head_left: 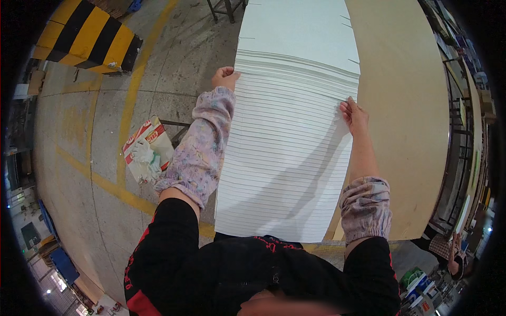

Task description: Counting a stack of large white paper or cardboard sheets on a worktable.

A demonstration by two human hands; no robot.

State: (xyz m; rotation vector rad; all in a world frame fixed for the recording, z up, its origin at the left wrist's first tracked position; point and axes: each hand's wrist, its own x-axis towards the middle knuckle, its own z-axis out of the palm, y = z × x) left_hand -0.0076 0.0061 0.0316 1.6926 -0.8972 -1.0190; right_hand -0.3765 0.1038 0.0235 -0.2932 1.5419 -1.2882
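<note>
- Far left: a yellow-and-black striped barrier [87,34] stood on the worn concrete floor [100,121], which carried faded yellow painted lines
- Left, near the person: a red-and-white carton [145,142] sat on a dark-framed stool, with a crumpled pair of white gloves [145,157] on top
- Left hand [225,77]: curled over the left edge of the paper stack [287,158], fingers clenched on that edge; a floral cloth oversleeve covered the forearm
- Centre: the stack, fanned into a stepped cascade of thin white sheets, lay directly in front of the person and ran away to the far end of the table; its edges looked crisp, its faces smooth and matt
- Right hand [354,117]: pinched the right edge of the fanned sheets between thumb and fingers
- Judgement: fanning goes well when both edges are gripped evenly and the steps stay parallel, so that no sheet creases
- Right: the tan board tabletop [406,116] was flat, bare and smooth; cluttered metal shelving [464,116] stood beyond
</note>
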